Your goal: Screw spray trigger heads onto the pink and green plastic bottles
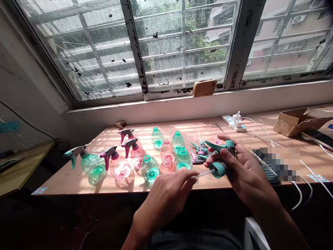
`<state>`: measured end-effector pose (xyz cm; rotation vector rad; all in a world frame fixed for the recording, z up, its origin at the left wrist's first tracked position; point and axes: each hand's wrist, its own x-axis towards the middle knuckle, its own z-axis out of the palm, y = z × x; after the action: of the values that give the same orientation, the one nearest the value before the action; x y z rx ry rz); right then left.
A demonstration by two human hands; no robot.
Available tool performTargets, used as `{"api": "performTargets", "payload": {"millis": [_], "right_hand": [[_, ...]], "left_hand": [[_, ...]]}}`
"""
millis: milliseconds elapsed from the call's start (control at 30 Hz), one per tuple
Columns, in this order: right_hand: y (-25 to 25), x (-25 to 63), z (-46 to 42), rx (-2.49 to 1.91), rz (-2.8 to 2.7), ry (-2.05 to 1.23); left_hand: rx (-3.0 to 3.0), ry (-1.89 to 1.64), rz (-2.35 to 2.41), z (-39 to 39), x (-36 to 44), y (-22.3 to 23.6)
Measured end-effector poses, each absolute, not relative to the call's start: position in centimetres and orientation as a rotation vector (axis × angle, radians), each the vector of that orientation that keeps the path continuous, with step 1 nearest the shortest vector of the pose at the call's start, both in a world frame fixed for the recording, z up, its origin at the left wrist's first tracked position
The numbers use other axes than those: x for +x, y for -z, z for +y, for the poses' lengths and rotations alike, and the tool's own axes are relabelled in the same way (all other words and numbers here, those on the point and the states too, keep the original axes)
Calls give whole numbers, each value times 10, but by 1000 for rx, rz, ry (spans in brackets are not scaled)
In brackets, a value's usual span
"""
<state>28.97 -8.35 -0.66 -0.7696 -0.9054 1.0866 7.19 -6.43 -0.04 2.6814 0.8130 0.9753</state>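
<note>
My right hand point(243, 166) is closed around a spray bottle trigger head point(218, 170) with a green collar and green trigger, held over the table's front edge. From its collar a thin clear dip tube point(204, 174) runs left into the pinched fingers of my left hand point(173, 187). Beyond my hands lie more loose spray heads point(200, 152) in green, pink and black. To their left stand open green bottles point(151, 170) and open pink bottles point(168, 152). Further left are a green bottle point(95, 165) and pink bottles point(121, 168) fitted with trigger heads.
A power strip point(234, 123) with white plugs and cables sits at the back. An open cardboard box point(299, 121) and a dark phone point(319, 139) are at the right. The wooden table point(65, 173) runs along a window wall.
</note>
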Motion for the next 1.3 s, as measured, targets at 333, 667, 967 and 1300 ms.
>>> {"api": "performTargets", "payload": {"millis": [333, 667, 967, 1300], "right_hand": [[11, 290, -80, -767, -1038, -1089], [15, 272, -82, -790, -933, -956], [19, 258, -82, -805, -858, -842], [23, 250, -82, -781, -836, -794]], "left_hand": [[2689, -1014, 912, -65, 73, 1], [2813, -1347, 957, -65, 83, 11], [2835, -1353, 1062, -68, 94, 15], [2878, -1433, 985, -66, 97, 15]]}}
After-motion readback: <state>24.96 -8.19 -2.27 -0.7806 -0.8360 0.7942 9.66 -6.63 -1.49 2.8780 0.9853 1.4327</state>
